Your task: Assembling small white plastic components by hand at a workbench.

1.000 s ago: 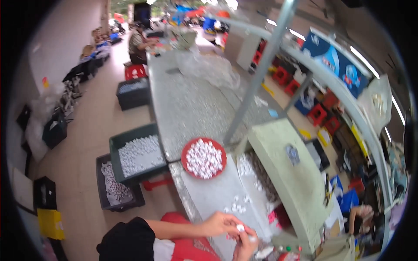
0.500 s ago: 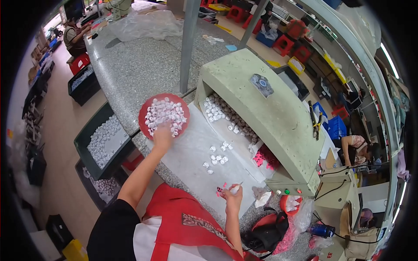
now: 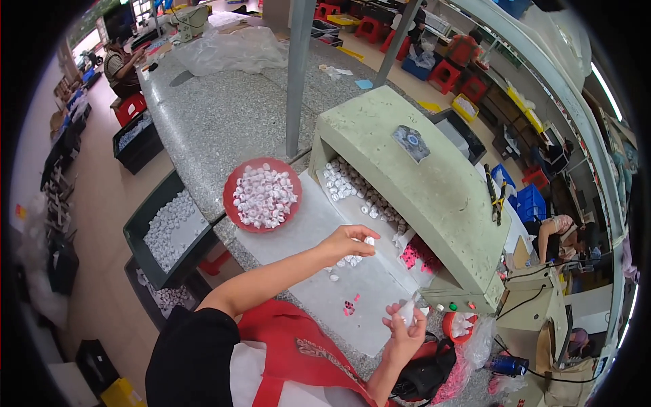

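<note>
Over the white sheet [image 3: 319,292], my left hand [image 3: 344,245] pinches one small white round piece [image 3: 369,241] between thumb and fingertips. Lower right, my right hand [image 3: 405,332] is closed around a small white bottle-like thing with a thin pointed tip [image 3: 407,311]; its lower part is hidden by my fingers. A few white pieces [image 3: 333,277] lie on the sheet, partly covered by my left hand. Small pink and dark bits [image 3: 350,304] rest on the sheet between my hands. To the left stands a red bowl [image 3: 229,203] heaped with more such white pieces.
A pale green box-shaped machine [image 3: 400,142] stands at right, white pieces and pink bits under its hood. Pliers [image 3: 496,197] lie on its far side. A metal post [image 3: 298,81] rises from the stone table [image 3: 210,102]. Dark bins [image 3: 163,268] of pieces stand left.
My left hand has moved from the red bowl rightward to above the sheet, now with a white piece. My right hand has shifted right with the bottle-like thing, away from the pink bits.
</note>
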The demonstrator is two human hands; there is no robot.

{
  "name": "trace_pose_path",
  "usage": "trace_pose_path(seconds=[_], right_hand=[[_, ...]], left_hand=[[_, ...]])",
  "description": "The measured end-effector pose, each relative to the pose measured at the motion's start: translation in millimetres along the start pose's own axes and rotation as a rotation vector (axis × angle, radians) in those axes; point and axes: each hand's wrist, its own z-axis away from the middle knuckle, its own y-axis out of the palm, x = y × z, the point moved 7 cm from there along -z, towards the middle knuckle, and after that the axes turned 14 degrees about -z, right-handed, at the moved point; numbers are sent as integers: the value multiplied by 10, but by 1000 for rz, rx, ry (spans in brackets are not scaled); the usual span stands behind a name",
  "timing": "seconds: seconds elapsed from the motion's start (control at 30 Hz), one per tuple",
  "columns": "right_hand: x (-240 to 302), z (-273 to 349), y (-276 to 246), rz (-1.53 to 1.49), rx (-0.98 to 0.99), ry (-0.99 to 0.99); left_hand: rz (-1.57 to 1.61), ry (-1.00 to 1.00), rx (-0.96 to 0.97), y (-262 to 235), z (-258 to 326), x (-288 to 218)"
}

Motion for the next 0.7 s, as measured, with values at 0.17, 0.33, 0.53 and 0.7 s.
trace_pose_path(seconds=[0.17, 0.33, 0.53, 0.7], right_hand=[[712, 120, 377, 32, 17, -200], [1094, 495, 518, 67, -96, -566], [1155, 712, 571, 285, 23, -576], [1137, 721, 584, 353, 119, -548]], left_hand=[[330, 17, 305, 661, 746, -788], [301, 72, 105, 818, 992, -914], [-32, 230, 37, 866, 1125, -990], [-61, 290, -7, 862, 1211, -954]])
